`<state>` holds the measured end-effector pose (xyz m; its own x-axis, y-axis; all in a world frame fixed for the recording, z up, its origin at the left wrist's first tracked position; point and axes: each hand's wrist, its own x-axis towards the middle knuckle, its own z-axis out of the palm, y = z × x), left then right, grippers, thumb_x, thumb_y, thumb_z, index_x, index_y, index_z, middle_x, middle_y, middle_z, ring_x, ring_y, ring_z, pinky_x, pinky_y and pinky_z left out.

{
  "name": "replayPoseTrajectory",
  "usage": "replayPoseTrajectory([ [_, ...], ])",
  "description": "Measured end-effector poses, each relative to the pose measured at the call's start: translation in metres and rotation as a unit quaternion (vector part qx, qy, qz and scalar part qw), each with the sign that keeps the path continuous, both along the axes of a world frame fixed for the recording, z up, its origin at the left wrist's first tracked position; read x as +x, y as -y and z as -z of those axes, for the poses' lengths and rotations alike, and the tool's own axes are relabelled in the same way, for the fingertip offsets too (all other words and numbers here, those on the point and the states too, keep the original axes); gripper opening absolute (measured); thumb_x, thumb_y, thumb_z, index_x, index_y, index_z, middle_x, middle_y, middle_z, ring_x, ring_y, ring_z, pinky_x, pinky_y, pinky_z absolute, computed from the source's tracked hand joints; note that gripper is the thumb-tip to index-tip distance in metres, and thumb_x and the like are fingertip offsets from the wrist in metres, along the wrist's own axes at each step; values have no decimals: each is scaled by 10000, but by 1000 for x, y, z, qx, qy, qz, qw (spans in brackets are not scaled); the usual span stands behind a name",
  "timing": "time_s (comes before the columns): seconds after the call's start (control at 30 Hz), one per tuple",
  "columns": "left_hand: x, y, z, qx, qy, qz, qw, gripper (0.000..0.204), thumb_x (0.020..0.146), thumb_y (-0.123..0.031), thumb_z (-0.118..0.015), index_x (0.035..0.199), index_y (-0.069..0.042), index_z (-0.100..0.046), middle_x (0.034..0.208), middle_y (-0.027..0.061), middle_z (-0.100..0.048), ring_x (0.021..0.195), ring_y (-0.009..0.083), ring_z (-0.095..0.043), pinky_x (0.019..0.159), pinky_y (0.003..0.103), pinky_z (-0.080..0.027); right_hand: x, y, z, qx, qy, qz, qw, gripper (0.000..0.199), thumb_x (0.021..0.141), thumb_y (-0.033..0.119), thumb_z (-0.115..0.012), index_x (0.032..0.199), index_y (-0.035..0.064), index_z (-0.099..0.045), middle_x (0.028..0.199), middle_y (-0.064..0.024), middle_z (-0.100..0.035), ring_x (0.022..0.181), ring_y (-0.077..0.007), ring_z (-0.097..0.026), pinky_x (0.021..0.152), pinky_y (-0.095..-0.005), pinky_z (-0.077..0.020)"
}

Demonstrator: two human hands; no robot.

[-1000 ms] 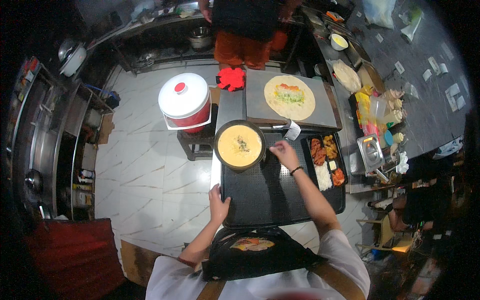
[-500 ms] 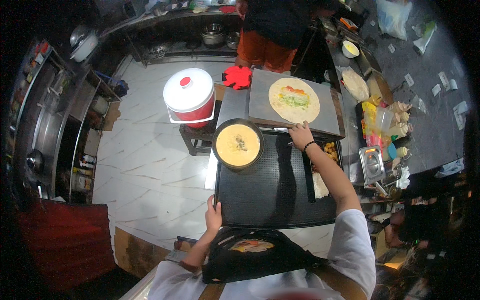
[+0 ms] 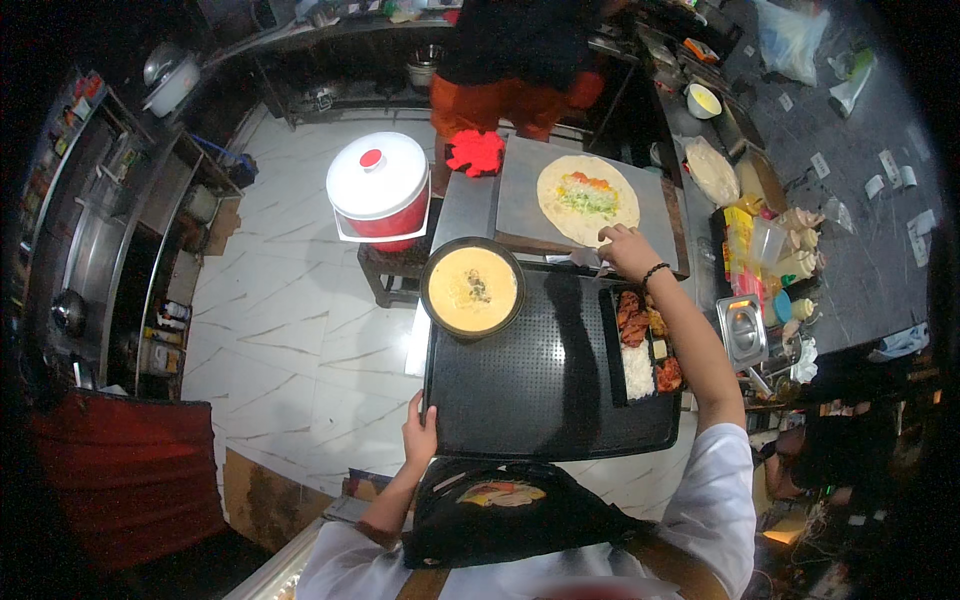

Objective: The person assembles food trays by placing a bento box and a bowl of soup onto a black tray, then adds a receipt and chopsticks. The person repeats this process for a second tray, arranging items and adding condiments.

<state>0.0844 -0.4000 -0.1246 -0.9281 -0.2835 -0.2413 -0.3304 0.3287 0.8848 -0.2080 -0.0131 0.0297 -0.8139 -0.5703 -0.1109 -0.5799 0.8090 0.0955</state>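
Head view, single frame. Left hand [image 3: 420, 437] rests on the near left edge of the black griddle [image 3: 540, 390], fingers curled loosely over the rim; it grips nothing else. Right hand [image 3: 628, 252] is stretched forward to the near rim of the flatbread [image 3: 588, 200], which lies flat and open on the grey board [image 3: 520, 195] beyond the griddle. Fingers are bent down at the bread's edge, close together; whether they pinch the bread or a small tool I cannot tell. A line of green, white and orange filling [image 3: 588, 194] already sits across the middle of the bread; the bread is not yet folded or rolled. On the griddle's far left corner a round black pan of yellow batter [image 3: 471, 288] is cooking, dark bits at its centre. A tray of cooked toppings [image 3: 645, 343] lies along the griddle's right side, just beside the right forearm. A red pot with a white lid [image 3: 380, 190] stands on a stool to the left.
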Motion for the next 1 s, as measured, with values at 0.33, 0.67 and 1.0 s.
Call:
replayPoseTrajectory([
  [0.33,11,17,-4,15,30,-2,999,396,884,-201,-525,1241,-51,-441,960,232,-614,896,287,-622,751,334,-465,25,24,-19,-21,87,-84,992,97,714,145,-617,796,178,-659,1021,8,-553,1010,-195,-495,861,-357,-396],
  [0.67,24,26,-4,44,20,3,999,428,887,-178,-533,1271,-35,-411,944,185,-617,837,180,-588,719,287,-452,34,27,-27,-62,43,-67,995,122,734,134,-578,830,142,-652,981,-24,-583,967,-225,-530,824,-357,-428],
  [1.0,46,39,1,45,51,-10,998,435,886,-169,-537,1278,-26,-413,1115,189,-576,967,146,-547,827,275,-426,-10,-3,10,-31,4,55,998,104,733,116,-585,820,115,-642,910,-46,-583,905,-245,-544,772,-374,-440],
])
